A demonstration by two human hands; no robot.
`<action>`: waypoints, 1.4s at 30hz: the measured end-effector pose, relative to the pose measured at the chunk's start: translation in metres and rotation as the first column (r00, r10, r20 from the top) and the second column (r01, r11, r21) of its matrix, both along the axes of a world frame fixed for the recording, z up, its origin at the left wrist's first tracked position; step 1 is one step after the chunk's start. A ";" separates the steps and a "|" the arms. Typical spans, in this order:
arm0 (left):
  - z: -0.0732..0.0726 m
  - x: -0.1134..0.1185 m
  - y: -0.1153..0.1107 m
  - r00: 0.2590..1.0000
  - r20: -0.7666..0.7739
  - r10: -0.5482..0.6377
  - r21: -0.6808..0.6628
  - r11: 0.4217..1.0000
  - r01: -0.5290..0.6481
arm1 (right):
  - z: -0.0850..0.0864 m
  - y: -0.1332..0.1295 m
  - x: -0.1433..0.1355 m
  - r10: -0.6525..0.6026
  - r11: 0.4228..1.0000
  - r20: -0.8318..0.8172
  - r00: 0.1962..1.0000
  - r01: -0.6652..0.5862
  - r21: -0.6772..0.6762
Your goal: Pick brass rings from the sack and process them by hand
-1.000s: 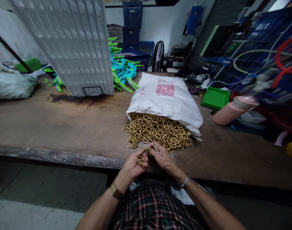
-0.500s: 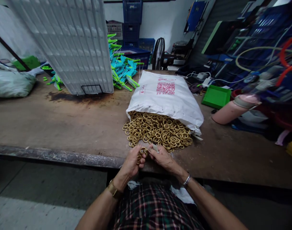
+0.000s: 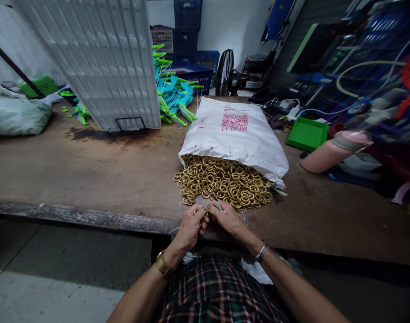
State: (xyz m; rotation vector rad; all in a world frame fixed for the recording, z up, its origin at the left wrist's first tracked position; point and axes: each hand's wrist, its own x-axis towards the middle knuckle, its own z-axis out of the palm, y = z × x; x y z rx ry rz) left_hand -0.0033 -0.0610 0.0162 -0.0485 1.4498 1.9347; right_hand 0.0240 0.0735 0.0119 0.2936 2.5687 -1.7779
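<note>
Many brass-coloured rings (image 3: 225,181) spill from the open mouth of a white sack (image 3: 238,130) onto the brown table. Just in front of the heap, my left hand (image 3: 192,226) is closed round a few rings, mostly hidden by its fingers. My right hand (image 3: 227,219) pinches a small blade-like tool (image 3: 217,205) with a dark tip pointing up toward the rings. The fingertips of both hands meet or nearly meet at the table's front edge.
A ribbed translucent panel (image 3: 107,67) stands at the left, with green and turquoise plastic parts (image 3: 178,96) behind it. A green tray (image 3: 307,133) and a pink bottle (image 3: 336,150) are at the right. A filled bag (image 3: 19,116) lies far left.
My left hand has turned and closed further, so the rings in it show less. More of the tool's dark tip shows above my right hand. The view has shifted slightly.
</note>
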 end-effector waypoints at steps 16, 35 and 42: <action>-0.001 0.000 -0.002 0.997 -0.079 -0.004 0.018 1.000 0.006 | -0.002 -0.003 0.000 -0.079 0.960 0.108 0.991 0.105 -0.261; 0.001 -0.002 -0.003 0.996 0.091 -0.017 0.194 0.981 -0.001 | 0.004 -0.003 -0.002 -0.055 0.967 0.055 0.997 0.067 -0.245; 0.001 -0.005 -0.004 0.983 0.183 -0.030 0.273 0.962 -0.021 | 0.005 -0.003 0.002 -0.040 0.999 -0.137 0.990 0.044 0.026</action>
